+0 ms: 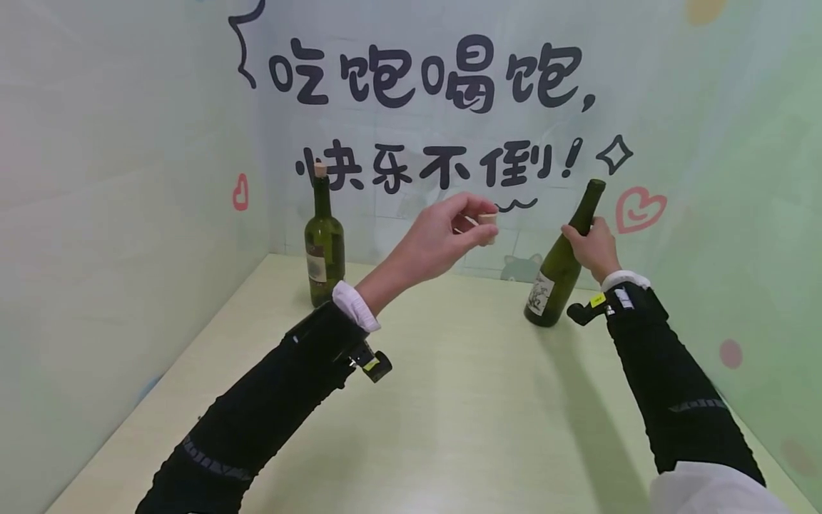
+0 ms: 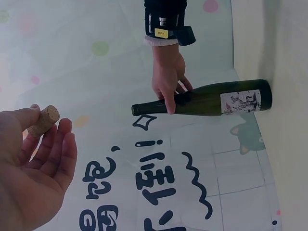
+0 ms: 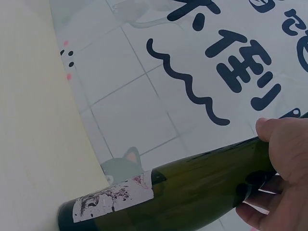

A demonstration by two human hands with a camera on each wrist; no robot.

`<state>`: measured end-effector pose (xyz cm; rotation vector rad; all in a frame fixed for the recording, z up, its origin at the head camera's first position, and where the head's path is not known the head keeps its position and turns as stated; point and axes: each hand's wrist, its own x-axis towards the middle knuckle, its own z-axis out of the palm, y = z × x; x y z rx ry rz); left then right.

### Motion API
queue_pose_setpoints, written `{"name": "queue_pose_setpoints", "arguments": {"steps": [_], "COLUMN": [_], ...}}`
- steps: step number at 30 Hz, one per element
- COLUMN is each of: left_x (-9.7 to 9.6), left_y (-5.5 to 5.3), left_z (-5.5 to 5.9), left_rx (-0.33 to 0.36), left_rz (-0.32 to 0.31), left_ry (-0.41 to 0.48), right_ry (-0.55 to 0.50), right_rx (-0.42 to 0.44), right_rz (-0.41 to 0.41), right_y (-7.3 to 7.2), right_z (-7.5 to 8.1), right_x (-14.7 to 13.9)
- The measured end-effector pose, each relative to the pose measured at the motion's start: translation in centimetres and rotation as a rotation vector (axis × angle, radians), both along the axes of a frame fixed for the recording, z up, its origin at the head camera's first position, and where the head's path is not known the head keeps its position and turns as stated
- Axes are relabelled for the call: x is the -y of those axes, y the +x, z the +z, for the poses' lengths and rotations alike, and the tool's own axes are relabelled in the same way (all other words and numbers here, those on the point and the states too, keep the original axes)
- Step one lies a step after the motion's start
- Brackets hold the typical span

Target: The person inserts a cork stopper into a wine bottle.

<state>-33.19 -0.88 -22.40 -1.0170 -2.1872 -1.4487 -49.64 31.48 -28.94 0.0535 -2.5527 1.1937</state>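
A cork [image 2: 44, 121] is pinched between the thumb and fingers of my left hand [image 1: 443, 232], held in the air above the middle of the table. My right hand [image 1: 594, 248] grips a green wine bottle [image 1: 557, 275] around its neck and shoulder. That bottle leans, its mouth towards the upper right in the head view, and its mouth shows no cork. A white label with a dark drawing [image 3: 113, 197] is on its lower part. At the back left stands a second green bottle [image 1: 324, 239], upright, with a cork [image 1: 320, 170] in its mouth.
The pale table [image 1: 449, 400] meets a printed backdrop [image 1: 417, 128] with large dark characters right behind the bottles. Fabric walls close off the left and right sides. Wrist cameras [image 1: 379, 366] stick out from both sleeves.
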Motion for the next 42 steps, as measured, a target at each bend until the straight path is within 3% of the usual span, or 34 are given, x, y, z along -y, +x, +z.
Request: {"name": "queue_pose_setpoints", "arguments": {"steps": [9,17,35,42], "left_x": [-0.2,0.0,1.2,1.9], "left_y": [0.2,0.4,0.8,1.0], "left_z": [0.5,0.5,0.2,0.4], "left_rx": [0.001,0.002,-0.005,-0.009], "left_rz": [0.002,-0.006,0.016,0.041], "left_ry": [0.009,0.014,-0.012,-0.012], "right_ry": [0.007,0.046,0.105,0.107], "right_rx": [-0.022,-0.024,-0.068,-0.045], "right_rz": [0.035,0.081,0.244,0.326], "right_y": [0.5,1.8,8.1,10.8], "right_z": [-0.5,-1.1,-1.5,-1.4], "right_x": [-0.2,0.4,4.5,6.1]}}
